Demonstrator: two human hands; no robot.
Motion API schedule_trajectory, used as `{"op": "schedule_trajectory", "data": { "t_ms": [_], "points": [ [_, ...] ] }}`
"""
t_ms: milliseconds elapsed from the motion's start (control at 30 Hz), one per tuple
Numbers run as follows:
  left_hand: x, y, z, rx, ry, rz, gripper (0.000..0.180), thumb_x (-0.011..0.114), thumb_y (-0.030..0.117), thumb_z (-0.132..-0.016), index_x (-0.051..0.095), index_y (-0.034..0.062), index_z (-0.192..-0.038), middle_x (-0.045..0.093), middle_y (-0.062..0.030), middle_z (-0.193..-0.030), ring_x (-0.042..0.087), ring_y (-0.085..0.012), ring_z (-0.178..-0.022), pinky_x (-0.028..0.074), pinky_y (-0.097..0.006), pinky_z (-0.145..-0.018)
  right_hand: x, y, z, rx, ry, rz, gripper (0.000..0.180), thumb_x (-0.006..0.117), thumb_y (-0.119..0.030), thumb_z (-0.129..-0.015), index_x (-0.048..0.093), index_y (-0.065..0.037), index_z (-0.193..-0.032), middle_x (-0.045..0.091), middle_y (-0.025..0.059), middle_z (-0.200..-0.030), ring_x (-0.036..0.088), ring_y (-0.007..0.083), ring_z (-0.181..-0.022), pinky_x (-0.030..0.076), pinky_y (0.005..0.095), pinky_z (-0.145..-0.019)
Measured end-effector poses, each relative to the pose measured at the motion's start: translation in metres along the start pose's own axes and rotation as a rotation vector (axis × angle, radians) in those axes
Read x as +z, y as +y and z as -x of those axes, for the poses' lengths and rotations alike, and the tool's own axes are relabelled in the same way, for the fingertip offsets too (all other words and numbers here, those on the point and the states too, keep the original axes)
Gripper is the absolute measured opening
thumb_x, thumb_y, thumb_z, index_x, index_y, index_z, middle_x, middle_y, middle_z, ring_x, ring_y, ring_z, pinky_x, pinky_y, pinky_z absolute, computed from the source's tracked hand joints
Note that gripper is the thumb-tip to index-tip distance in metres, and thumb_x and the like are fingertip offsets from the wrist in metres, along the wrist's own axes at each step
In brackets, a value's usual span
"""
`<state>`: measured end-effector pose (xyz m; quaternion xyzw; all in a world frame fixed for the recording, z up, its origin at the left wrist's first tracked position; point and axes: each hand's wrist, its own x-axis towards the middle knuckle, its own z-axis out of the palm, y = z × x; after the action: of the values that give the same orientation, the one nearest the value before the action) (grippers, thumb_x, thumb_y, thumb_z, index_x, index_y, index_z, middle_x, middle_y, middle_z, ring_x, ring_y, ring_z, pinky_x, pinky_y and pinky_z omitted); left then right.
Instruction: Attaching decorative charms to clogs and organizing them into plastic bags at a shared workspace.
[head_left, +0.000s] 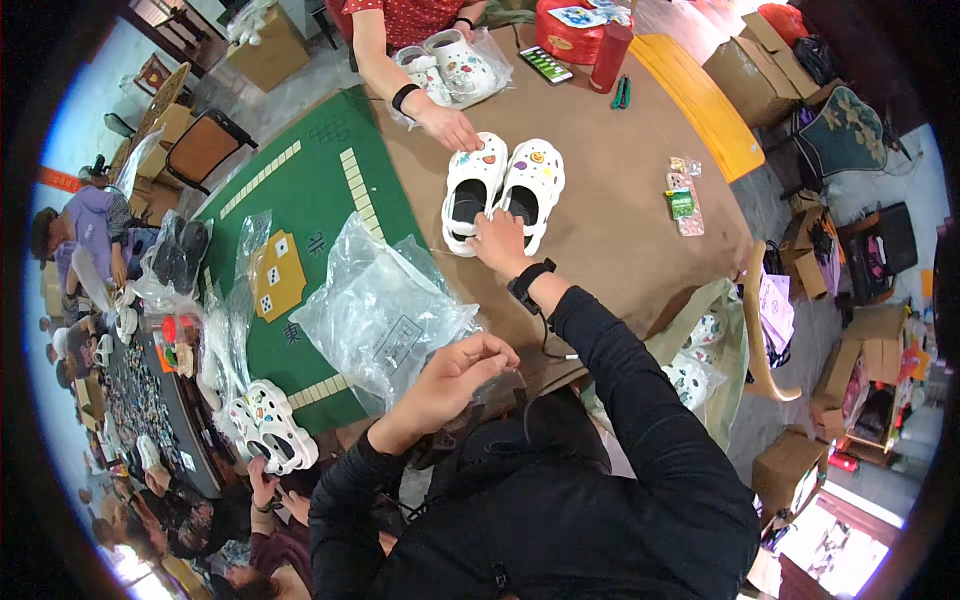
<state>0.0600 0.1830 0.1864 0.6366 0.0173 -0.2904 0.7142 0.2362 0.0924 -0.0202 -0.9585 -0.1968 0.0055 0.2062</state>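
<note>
The right grip [502, 243] is touching the heel end of two white clogs [533, 172], though whether it is pinching one I cannot tell; both clogs are lying side by side just ahead of it on one brown desk [620, 200]. The left grip [452, 378] is hovering loosely open, holding nothing, with one clear plastic bag [390, 310] lying just beyond. Farther ahead of the right grip, one co-worker's hand [448, 127] is hanging near one clog's toe, and one phone [545, 64] is lying
</note>
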Motion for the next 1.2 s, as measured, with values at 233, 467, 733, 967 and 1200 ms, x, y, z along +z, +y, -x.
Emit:
{"op": "schedule_trajectory", "data": {
  "t_ms": [233,467,733,967,1200],
  "points": [
    [0.003,-0.074,-0.002,-0.078,0.044,0.101,0.015,0.048,0.011,-0.089,0.056,-0.0003,-0.095,0.058,-0.0025,-0.089,0.053,-0.0094,-0.084,0.042,-0.023,-0.077,0.008,0.013,0.007,-0.072,0.162,-0.07,0.026,0.062,-0.021,-0.071,0.056,-0.006,-0.092,0.054,0.013,-0.084,0.051,0.0294,-0.085,0.037,0.0418,-0.071],
    [0.007,-0.098,0.016,-0.143,0.097,-0.023,0.014,0.049,0.01,-0.088,0.056,-0.0012,-0.094,0.059,-0.0047,-0.087,0.056,-0.0107,-0.079,0.044,-0.025,-0.073,-0.011,0.037,-0.024,0.104,0.437,-0.253,0.017,0.056,-0.012,-0.075,0.059,-0.002,-0.089,0.055,0.0142,-0.088,0.05,0.032,-0.084,0.041,0.0416,-0.074],
    [0.004,-0.11,0.015,-0.134,0.173,0.081,0.014,0.049,0.009,-0.088,0.055,-0.0014,-0.094,0.059,-0.0043,-0.086,0.055,-0.0102,-0.079,0.044,-0.024,-0.073,-0.011,0.123,-0.091,0.301,0.393,-0.118,0.021,0.062,-0.013,-0.073,0.062,0.0,-0.09,0.055,0.019,-0.092,0.052,0.0347,-0.087,0.043,0.0409,-0.077],
    [-0.003,-0.111,0.018,-0.12,0.242,0.064,0.012,0.05,0.008,-0.087,0.055,-0.0007,-0.094,0.058,-0.0032,-0.086,0.054,-0.0093,-0.078,0.044,-0.024,-0.072,-0.017,0.131,-0.105,0.179,0.258,-0.127,0.021,0.061,-0.021,-0.074,0.062,-0.001,-0.082,0.057,0.0192,-0.085,0.056,0.0348,-0.082,0.046,0.0404,-0.072],
    [-0.005,-0.114,0.013,-0.161,0.202,0.067,0.015,0.048,0.011,-0.09,0.055,-0.0008,-0.097,0.059,-0.0053,-0.091,0.056,-0.0118,-0.084,0.045,-0.025,-0.077,-0.02,0.131,-0.105,-0.033,0.167,0.151,0.024,0.055,-0.022,-0.08,0.062,0.0,-0.081,0.058,0.0183,-0.082,0.058,0.0341,-0.074,0.047,0.0417,-0.068]
  ]
}}
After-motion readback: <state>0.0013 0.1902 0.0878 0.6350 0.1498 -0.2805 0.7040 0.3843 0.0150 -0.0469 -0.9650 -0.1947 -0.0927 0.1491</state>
